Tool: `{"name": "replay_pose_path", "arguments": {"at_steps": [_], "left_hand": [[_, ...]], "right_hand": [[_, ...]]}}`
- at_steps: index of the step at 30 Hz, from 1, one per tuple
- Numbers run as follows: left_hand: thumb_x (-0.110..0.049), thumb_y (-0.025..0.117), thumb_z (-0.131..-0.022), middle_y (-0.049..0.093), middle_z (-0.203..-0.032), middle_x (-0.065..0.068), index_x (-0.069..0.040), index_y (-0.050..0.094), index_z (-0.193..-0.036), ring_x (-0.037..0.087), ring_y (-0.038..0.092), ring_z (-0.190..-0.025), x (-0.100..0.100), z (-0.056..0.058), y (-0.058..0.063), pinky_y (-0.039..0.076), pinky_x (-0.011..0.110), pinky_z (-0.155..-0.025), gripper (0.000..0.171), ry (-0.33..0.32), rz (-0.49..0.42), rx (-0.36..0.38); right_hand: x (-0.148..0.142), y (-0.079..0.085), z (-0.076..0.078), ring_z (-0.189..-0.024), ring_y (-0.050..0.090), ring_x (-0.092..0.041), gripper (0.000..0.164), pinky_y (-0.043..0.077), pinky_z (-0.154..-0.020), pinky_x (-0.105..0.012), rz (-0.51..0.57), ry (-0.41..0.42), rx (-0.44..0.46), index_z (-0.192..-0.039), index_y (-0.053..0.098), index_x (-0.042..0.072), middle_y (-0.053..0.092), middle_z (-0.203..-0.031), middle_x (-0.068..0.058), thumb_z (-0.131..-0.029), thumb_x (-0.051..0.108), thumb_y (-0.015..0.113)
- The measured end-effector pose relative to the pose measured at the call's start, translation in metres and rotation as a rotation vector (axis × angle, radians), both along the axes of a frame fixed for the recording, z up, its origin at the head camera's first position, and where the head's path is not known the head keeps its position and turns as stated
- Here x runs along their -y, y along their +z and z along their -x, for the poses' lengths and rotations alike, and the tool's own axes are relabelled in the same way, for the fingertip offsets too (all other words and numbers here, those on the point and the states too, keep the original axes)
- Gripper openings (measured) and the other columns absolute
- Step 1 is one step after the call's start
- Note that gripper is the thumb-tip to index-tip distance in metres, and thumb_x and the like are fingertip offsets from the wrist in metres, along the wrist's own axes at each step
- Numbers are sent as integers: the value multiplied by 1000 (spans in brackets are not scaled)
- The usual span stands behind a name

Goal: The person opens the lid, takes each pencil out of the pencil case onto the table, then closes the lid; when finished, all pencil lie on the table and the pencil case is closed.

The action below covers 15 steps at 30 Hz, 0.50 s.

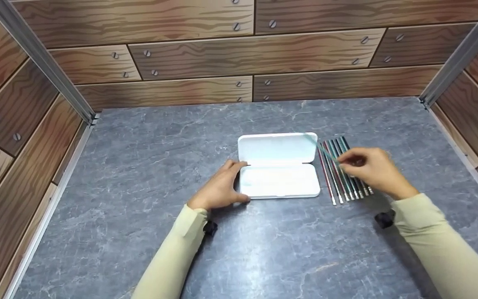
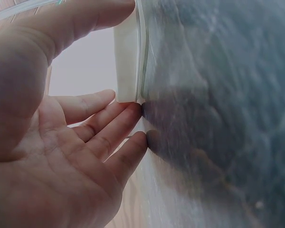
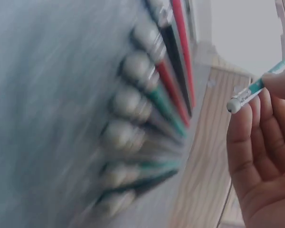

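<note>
A white pencil case (image 1: 279,196) lies with its lid (image 1: 277,148) raised at the back. My left hand (image 1: 221,185) holds the case at its left end, thumb at the front edge and fingers by the hinge. In the left wrist view the fingertips are right at the case wall (image 2: 127,66). My right hand (image 1: 369,169) pinches a green pencil (image 1: 326,153) between thumb and fingers, above the other pencils. Its far end overlaps the lid's right corner in the head view. The eraser end of this pencil (image 3: 255,87) shows in the right wrist view.
Right of the case, several red, green and dark pencils (image 1: 329,179) lie side by side, erasers toward me. The grey marbled table (image 1: 147,166) is bounded by wood-patterned walls (image 1: 197,58) at the back and sides, with metal posts (image 1: 44,62) in the corners.
</note>
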<state>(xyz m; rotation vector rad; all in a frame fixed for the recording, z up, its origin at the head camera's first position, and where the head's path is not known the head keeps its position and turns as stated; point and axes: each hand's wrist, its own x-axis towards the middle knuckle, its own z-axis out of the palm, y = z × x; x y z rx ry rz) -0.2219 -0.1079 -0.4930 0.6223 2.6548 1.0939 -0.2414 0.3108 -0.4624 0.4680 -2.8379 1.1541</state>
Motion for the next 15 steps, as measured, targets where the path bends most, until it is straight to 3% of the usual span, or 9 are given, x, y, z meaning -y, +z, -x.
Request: {"name": "replay_pose_path", "arguments": {"at_steps": [7,15], "left_hand": [[-16,97,-83,55,-153,19,-6,48,-167,36,58,-142,0,-1,0,49,52,-128,97,2,9,7],[-17,96,-86,54,-156,18,-7,46,-168,37,57,-144,0,-1,-1,48,52,-128,97,5,12,15]], "right_hand": [[-38,-16,-7,-76,61,10,20,51,-69,-8,-29,-184,32,-110,82,-6,83,-100,-20,-93,3,81],[-54,-20,-14,-70,60,-8,25,46,-61,-24,-166,-340,112,-109,83,-3,81,-89,-10,-91,15,80]]}}
